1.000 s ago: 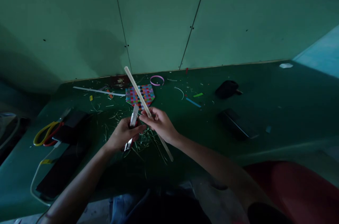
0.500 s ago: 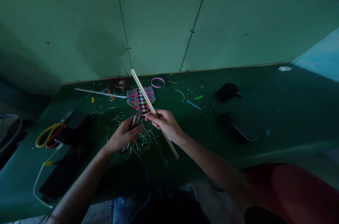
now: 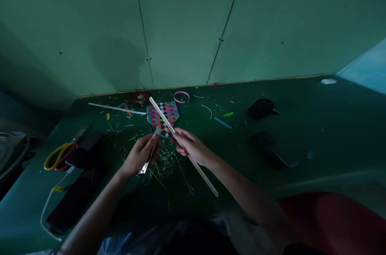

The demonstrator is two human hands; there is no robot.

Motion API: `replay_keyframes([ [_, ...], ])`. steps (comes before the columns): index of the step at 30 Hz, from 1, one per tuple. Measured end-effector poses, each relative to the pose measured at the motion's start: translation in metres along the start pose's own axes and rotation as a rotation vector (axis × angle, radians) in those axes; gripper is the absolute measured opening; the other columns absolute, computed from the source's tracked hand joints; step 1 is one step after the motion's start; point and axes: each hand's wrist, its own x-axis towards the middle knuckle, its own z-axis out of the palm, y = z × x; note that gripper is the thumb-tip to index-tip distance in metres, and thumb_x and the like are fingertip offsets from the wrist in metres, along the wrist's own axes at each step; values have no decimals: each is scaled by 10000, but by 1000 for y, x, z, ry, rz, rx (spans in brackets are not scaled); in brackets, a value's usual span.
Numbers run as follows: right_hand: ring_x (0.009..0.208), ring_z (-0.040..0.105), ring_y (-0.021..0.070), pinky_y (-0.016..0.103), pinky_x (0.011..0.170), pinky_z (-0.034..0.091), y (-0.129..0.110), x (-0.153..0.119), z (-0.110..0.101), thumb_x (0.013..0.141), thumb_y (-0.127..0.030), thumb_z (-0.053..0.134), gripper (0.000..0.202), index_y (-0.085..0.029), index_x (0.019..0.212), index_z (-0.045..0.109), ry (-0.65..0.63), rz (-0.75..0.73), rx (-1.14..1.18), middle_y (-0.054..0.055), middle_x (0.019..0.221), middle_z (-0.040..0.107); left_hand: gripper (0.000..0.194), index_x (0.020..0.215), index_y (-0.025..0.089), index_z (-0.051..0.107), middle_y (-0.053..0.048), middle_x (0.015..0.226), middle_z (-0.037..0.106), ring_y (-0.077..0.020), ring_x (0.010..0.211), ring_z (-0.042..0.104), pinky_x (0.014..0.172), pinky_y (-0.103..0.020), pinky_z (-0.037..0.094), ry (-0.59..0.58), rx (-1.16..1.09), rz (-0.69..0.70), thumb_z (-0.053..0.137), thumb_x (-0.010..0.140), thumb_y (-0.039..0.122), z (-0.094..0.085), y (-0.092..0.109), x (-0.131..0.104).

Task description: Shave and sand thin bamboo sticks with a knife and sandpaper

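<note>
My left hand [image 3: 140, 153] is closed around a knife [image 3: 145, 166]. Its blade points up and away from me, and its shiny metal end sticks out below my palm. Fingers of my right hand [image 3: 191, 146] grip a long pale stick [image 3: 202, 175], which slants from upper left to lower right. The stick's far end passes over a woven multicoloured piece [image 3: 171, 112] on the table, partly covering it. The blade tip lies close to the stick; whether they touch I cannot tell. Thin pale shavings [image 3: 169, 156] are scattered beneath both hands.
Scissors with yellow and red handles [image 3: 56, 156] lie at left by a black object [image 3: 70, 202] and a white cable [image 3: 45, 214]. Behind are a white strip [image 3: 117, 108] and a purple loop [image 3: 181, 97]. At right are a black pouch [image 3: 261, 108] and a dark case [image 3: 273, 150].
The stick has slid down and toward me through my right hand's area, its near end now further lower right. The knife has turned slightly in my left hand, showing more of its metal end.
</note>
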Motion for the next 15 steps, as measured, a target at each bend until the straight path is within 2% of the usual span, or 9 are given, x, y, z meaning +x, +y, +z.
replay_keyframes([
  [3,630,412,94,269,477,291,5,2,3,1025,-430,595,320,-220,1244,698,4,-59,61,50,980,541,449,931,182,583,28,677,583,-99,451,538,408,-205,390,20,8,1,505,1008,617,1,-1,1],
  [7,653,441,97,253,479,319,7,3,8,985,-376,662,281,-193,1190,718,42,-88,122,52,958,551,413,899,183,564,43,666,564,-82,439,526,401,-189,375,40,-77,32,572,991,585,2,-7,4],
  [11,729,566,130,247,507,431,8,2,16,920,-341,747,279,-200,1161,727,92,-110,203,69,986,621,344,959,180,584,67,639,531,-64,399,482,383,-182,338,67,-142,81,692,944,506,5,-10,3],
  [15,830,645,168,264,580,563,10,0,22,888,-336,783,302,-207,1159,748,110,-124,189,67,996,662,330,1009,168,624,45,690,589,-55,389,474,373,-187,351,95,-211,96,740,917,463,11,-11,1],
])
